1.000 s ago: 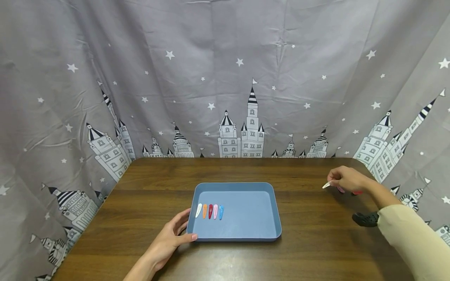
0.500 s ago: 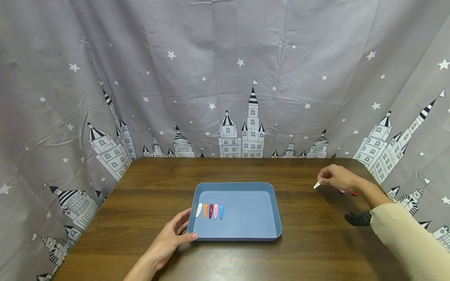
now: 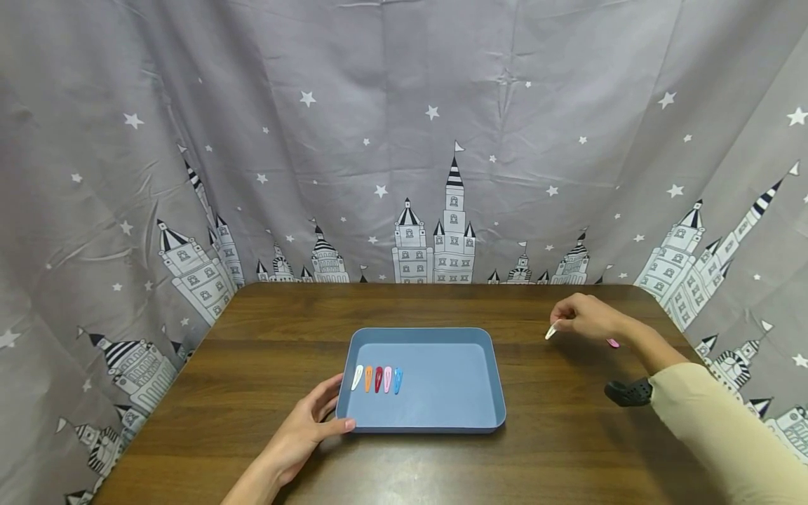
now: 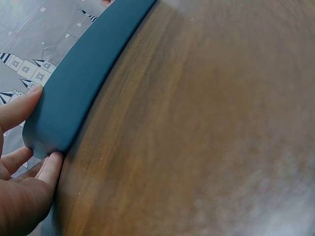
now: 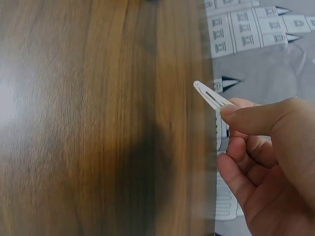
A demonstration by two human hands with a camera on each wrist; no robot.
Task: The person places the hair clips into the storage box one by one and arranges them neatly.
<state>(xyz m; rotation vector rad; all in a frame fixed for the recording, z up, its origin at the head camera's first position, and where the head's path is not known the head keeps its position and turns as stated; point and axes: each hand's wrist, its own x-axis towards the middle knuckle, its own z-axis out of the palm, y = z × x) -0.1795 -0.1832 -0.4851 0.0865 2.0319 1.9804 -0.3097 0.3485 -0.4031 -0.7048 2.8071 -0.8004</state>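
Grey curtain fabric (image 3: 353,84) printed with white stars and castles hangs behind a brown wood-grain surface (image 3: 265,337). Near the middle of that surface sits a shallow blue tray (image 3: 448,386). On its floor, toward the left wall, five snap clips lie in a row, set side by side and narrowly apart. From left to right they are a second white clip (image 3: 357,378), an orange clip (image 3: 369,379), a red clip (image 3: 379,379), a light pink clip (image 3: 388,380) and a blue clip (image 3: 398,381).

The person's left hand (image 3: 311,421) grips the tray at its near left corner, thumb at the rim and fingers against the outside of the left wall. Well to the right of the tray, the right hand (image 3: 583,317) pinches a white hair clip (image 5: 202,90) between thumb and finger, its rounded end pointing away from the fingertips. Near the right wrist, a bright pink clip (image 3: 612,343) shows on the surface. Beside the cream sleeve (image 3: 726,428) of the right arm is a black object (image 3: 631,393) with small holes.
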